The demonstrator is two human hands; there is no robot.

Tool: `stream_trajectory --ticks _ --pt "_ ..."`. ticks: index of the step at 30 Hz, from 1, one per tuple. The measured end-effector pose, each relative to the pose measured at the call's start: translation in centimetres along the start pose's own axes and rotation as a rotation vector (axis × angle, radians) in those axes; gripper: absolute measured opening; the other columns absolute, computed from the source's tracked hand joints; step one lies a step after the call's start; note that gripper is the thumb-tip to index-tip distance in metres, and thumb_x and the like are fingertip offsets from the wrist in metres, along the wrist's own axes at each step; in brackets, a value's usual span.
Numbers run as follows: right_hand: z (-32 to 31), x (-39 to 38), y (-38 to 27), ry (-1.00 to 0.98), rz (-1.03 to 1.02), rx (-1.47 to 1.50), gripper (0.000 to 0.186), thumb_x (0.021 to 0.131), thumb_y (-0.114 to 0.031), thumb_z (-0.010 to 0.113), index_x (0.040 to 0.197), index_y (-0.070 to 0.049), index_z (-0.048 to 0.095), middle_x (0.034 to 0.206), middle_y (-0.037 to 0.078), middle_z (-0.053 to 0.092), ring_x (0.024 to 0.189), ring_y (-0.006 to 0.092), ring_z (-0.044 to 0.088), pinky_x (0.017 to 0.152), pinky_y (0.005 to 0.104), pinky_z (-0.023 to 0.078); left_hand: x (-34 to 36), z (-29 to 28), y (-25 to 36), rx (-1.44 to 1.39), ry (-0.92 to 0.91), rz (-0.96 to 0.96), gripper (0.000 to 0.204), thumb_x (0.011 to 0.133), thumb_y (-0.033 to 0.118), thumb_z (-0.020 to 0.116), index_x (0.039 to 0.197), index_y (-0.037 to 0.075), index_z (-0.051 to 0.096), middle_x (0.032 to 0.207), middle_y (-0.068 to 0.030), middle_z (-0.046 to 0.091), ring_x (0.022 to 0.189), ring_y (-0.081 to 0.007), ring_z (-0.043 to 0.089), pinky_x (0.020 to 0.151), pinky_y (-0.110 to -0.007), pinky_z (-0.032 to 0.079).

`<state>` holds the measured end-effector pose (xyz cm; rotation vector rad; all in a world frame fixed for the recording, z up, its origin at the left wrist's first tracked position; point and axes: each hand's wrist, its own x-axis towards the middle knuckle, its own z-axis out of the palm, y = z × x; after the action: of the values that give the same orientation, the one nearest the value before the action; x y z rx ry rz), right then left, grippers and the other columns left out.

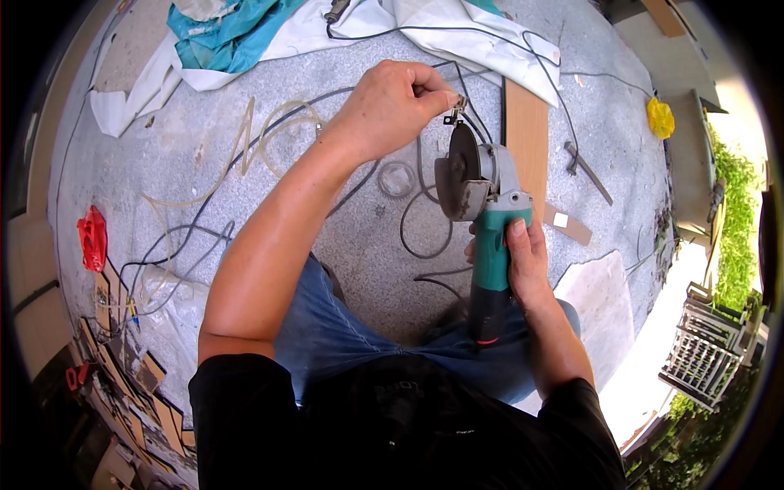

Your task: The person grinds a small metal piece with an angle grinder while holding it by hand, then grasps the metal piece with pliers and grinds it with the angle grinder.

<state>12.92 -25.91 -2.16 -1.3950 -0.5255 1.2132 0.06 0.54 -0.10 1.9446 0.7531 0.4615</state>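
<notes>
My left hand [400, 102] pinches a small metal fitting [455, 114] just above the dark disc [464, 159] of an angle grinder; whether fitting and disc touch I cannot tell. My right hand [523, 253] is wrapped round the grinder's green and black body [491, 253], which is held upright in the picture with its disc and metal guard at the upper end. Beneath the tool are my jeans-covered legs and the speckled grey floor [351, 229].
Cables [425, 253], a pale hose [245, 143] and a long board [527, 131] lie around me. White and teal sheets [229, 41] are ahead, a metal tool [588, 171] and yellow bag [660, 118] at right, a red bag [92, 237] and scattered planks [167, 420] at left.
</notes>
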Motion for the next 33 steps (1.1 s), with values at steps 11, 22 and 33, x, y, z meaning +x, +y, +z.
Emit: stream_trajectory --ticks 11,22,33 --pt "-0.3 -0.1 -0.1 -0.035 0.032 0.045 0.076 0.105 -0.042 0.058 0.161 -0.007 0.018 0.122 0.018 0.065 0.082 0.0262 0.071 0.074 0.0389 0.061 -0.3 0.0 0.4 -0.013 -0.012 -0.021 0.027 0.093 0.024 0.072 0.098 -0.001 0.077 0.082 -0.0044 0.074 0.074 -0.0098 0.062 0.069 -0.028 0.049" --pt "0.1 -0.2 -0.2 0.000 -0.023 -0.001 0.057 0.106 -0.051 0.052 0.137 -0.004 0.048 0.109 0.020 0.069 0.082 0.0271 0.073 0.073 0.0387 0.062 -0.5 0.1 0.6 0.027 0.012 0.034 0.027 0.094 0.025 0.071 0.098 -0.001 0.077 0.081 -0.0058 0.074 0.072 -0.0118 0.062 0.067 -0.030 0.049" --pt "-0.1 -0.1 0.2 0.014 -0.022 0.006 0.055 0.107 -0.050 0.052 0.137 -0.005 0.047 0.109 0.020 0.069 0.081 0.0275 0.073 0.072 0.0389 0.062 -0.6 0.0 1.0 0.034 0.010 0.032 0.026 0.094 0.024 0.071 0.097 -0.001 0.076 0.079 -0.0069 0.073 0.070 -0.0123 0.061 0.066 -0.030 0.049"
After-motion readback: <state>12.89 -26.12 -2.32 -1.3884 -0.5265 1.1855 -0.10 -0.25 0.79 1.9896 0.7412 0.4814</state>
